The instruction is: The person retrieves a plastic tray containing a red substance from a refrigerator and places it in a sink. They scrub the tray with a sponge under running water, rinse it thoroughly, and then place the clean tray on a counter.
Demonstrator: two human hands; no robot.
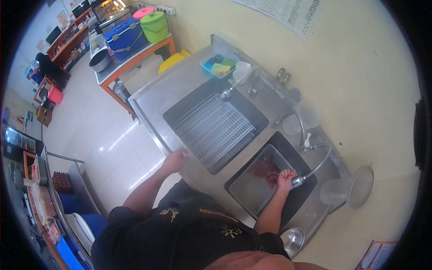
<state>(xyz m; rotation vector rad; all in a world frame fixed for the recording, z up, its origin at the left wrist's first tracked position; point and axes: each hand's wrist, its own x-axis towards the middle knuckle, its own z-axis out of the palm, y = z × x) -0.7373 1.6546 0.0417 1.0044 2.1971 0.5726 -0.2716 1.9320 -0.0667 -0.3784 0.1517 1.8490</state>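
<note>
My right hand (286, 180), fingers curled, is over the right sink basin (305, 199), beside the metal spray head (297, 181) of a flexible tap hose (320, 167). Whether it grips the spray head I cannot tell. Below it, a grey rectangular tray (248, 189) lies in the basin, with reddish liquid (265, 168) in it. My left hand (175, 161), slightly blurred, hovers near the counter's front edge with nothing visible in it. Close to it, white wire racks (216, 128) rest in the left basin (184, 104), under a second tap head (226, 95).
A blue tub with sponges (219, 66) stands behind the left basin. Cloudy plastic containers (305, 114) and a round strainer (361, 186) line the wall side. A metal bowl (293, 238) sits near my right elbow. A side table holds a blue cooler (125, 37) and lidded buckets (154, 27).
</note>
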